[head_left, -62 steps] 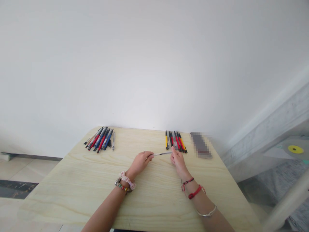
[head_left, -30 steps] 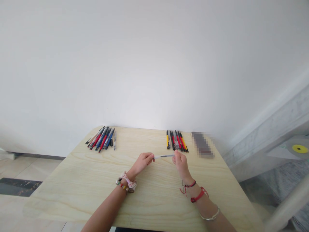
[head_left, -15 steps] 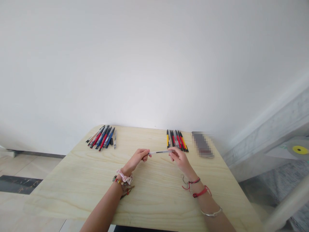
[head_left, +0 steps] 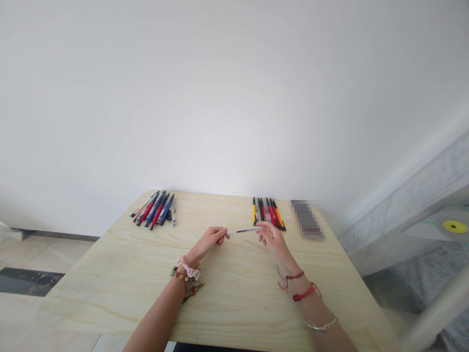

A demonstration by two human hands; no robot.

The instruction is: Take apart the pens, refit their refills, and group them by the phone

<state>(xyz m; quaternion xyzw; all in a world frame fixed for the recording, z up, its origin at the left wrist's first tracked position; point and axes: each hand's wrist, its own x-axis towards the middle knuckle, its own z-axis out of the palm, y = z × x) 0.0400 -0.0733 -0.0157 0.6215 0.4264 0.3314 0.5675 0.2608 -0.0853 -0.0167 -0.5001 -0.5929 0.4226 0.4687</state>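
A clear-bodied pen [head_left: 242, 230] is held level above the pale wooden table [head_left: 227, 288], between my two hands. My left hand [head_left: 210, 240] pinches its left end with the fingers closed. At the pen's right end, my right hand [head_left: 271, 236] grips it with thumb and fingertips. A row of several yellow, red and black pens [head_left: 268, 213] lies just beyond my right hand. Another bunch of several red, blue and black pens [head_left: 156, 209] lies at the far left of the table.
A blurred dark flat object [head_left: 307, 219] rests at the table's far right corner. A white wall stands right behind the table. To the right is a grey marble ledge with a yellow disc [head_left: 455, 226]. Tiled floor shows at the left.
Both hands have shifted slightly left and away from me with the pen, which now tilts up a little at its right end. The piles of pens have not moved.
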